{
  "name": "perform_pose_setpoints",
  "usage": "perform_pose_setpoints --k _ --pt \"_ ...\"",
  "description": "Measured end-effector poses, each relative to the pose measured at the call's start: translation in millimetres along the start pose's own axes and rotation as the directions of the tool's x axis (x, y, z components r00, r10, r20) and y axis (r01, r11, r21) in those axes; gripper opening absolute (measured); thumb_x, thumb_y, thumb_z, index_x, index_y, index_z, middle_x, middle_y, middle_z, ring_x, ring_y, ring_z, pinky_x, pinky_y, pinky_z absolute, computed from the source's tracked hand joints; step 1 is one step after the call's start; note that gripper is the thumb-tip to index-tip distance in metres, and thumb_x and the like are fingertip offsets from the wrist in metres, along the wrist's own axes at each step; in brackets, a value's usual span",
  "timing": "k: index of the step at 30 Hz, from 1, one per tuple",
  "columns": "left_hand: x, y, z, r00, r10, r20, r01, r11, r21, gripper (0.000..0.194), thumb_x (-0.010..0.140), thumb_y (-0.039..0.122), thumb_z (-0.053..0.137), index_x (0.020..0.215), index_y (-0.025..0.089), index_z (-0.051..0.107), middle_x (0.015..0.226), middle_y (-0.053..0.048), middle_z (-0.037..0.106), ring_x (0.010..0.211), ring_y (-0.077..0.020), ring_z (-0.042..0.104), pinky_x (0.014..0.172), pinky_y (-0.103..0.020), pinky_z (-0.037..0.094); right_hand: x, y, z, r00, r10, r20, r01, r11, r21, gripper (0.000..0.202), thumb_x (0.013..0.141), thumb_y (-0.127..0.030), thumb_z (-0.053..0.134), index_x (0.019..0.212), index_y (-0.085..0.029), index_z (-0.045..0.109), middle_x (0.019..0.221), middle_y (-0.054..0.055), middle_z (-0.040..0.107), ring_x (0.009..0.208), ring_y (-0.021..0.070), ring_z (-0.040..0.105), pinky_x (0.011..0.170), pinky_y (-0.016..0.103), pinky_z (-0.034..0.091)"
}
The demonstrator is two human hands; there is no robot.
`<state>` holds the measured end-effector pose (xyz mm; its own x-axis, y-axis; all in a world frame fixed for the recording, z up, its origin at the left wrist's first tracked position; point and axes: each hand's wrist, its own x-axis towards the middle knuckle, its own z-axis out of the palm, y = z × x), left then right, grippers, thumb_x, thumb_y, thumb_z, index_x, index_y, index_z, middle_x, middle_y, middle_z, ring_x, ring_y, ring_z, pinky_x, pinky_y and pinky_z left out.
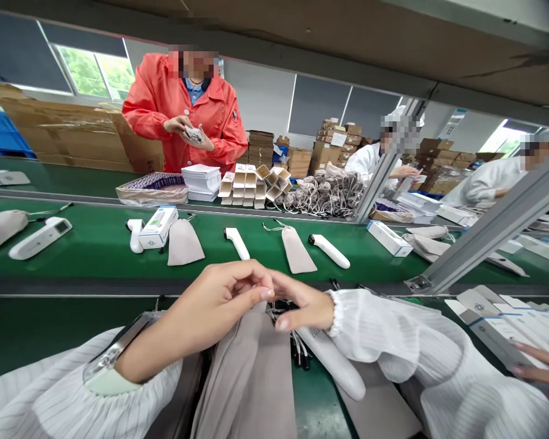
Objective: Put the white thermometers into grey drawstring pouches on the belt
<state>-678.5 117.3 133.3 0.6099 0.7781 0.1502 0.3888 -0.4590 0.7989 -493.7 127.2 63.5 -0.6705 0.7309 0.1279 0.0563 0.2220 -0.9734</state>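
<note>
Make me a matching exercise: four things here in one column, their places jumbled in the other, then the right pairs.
1. Red cloth jacket
2. Stacked white paper
3. Heaped grey corded pouches
4. Nearest white plastic device

A. Right of the open white cardboard boxes
B. Partly hidden by the right hand
C. Worn, beyond the green belt
D. Left of those boxes

Pairs: 1-C, 2-D, 3-A, 4-B
</note>
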Motion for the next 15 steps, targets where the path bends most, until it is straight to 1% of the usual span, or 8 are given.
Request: perform_pose_setpoints --k 3,5,7,9,10,12,14,15 --pt "-3.7 5.4 -7.5 0.993 0.001 -0.115 -0.009 0.997 -0.071 0.017 0.078 0.033 0.049 0.072 0.018 0.053 0.063 0.003 0.050 0.049 -0.0060 0.040 0.041 -0.015 0.030 11.1 1.5 16.1 0.997 0.068 -0.024 -0.066 0.995 0.071 0.058 0.061 -0.042 0.065 0.111 -0.022 0.042 0.078 -0.002 0.053 0.053 0.0054 0.048 0.051 0.019 0.041" --pt "-9.1 10.5 -16.2 0.973 -0.053 -0.223 0.028 0.993 -0.113 0.017 0.076 0.035 0.051 0.071 0.019 0.052 0.057 0.005 0.045 0.044 -0.0049 0.035 0.036 -0.014 0.027 8.4 -2.6 1.3 0.970 0.134 -0.202 -0.094 0.976 0.197 0.038 0.067 -0.046 0.059 0.093 -0.022 0.044 0.052 -0.010 0.039 0.033 0.0020 0.028 0.033 0.015 0.026" --pt "-16.9 15.4 -22.8 0.947 -0.124 -0.298 0.070 0.980 -0.186 0.019 0.075 0.037 0.051 0.069 0.020 0.050 0.050 0.006 0.036 0.039 -0.0042 0.029 0.032 -0.014 0.022 -1.1 -8.3 -25.2 0.890 0.133 -0.436 -0.023 0.969 0.248 0.033 0.070 -0.050 0.053 0.084 -0.023 0.038 0.042 -0.014 0.022 0.029 0.0021 0.014 0.029 0.013 0.013" --pt "-25.2 18.4 -22.7 0.926 -0.142 -0.350 0.060 0.970 -0.235 0.018 0.076 0.037 0.052 0.069 0.021 0.049 0.047 0.007 0.032 0.037 -0.0040 0.026 0.030 -0.014 0.021 -10.9 -13.0 -42.8 0.832 0.038 -0.553 0.061 0.985 0.160 0.039 0.066 -0.052 0.056 0.084 -0.023 0.037 0.041 -0.014 0.021 0.030 0.0025 0.016 0.031 0.013 0.016" --pt "-28.8 19.1 -19.6 0.917 -0.118 -0.380 0.026 0.970 -0.240 0.015 0.077 0.035 0.052 0.069 0.021 0.049 0.048 0.007 0.034 0.037 -0.0040 0.028 0.031 -0.014 0.022 -13.9 -14.1 -42.5 0.852 -0.005 -0.523 0.065 0.993 0.097 0.047 0.060 -0.052 0.061 0.088 -0.023 0.038 0.042 -0.014 0.027 0.032 0.0031 0.023 0.033 0.014 0.022" --pt "-34.1 19.5 -8.8 0.911 -0.021 -0.412 -0.079 0.972 -0.223 0.011 0.078 0.029 0.052 0.070 0.022 0.049 0.052 0.006 0.039 0.039 -0.0044 0.031 0.034 -0.015 0.026 -13.4 -13.7 -21.4 0.944 -0.024 -0.329 0.026 1.000 0.001 0.066 0.046 -0.048 0.072 0.099 -0.022 0.041 0.054 -0.009 0.045 0.047 0.0074 0.044 0.046 0.020 0.038" --pt "-37.2 20.3 2.4 0.936 0.111 -0.333 -0.185 0.962 -0.201 0.011 0.079 0.026 0.050 0.069 0.023 0.048 0.054 0.005 0.041 0.043 -0.0059 0.036 0.037 -0.016 0.031 -2.1 -12.6 13.6 0.986 -0.012 -0.167 0.007 1.000 -0.028 0.072 0.042 -0.043 0.075 0.103 -0.022 0.044 0.073 -0.002 0.055 0.069 0.0138 0.054 0.062 0.027 0.044" --pt "-37.9 21.1 6.0 0.948 0.184 -0.259 -0.237 0.953 -0.190 0.012 0.080 0.025 0.049 0.068 0.024 0.048 0.055 0.005 0.042 0.045 -0.0070 0.038 0.039 -0.017 0.034 6.6 -13.7 28.1 0.986 -0.027 -0.163 0.025 1.000 -0.017 0.065 0.045 -0.042 0.073 0.101 -0.022 0.046 0.078 -0.001 0.057 0.074 0.0153 0.055 0.066 0.029 0.045"
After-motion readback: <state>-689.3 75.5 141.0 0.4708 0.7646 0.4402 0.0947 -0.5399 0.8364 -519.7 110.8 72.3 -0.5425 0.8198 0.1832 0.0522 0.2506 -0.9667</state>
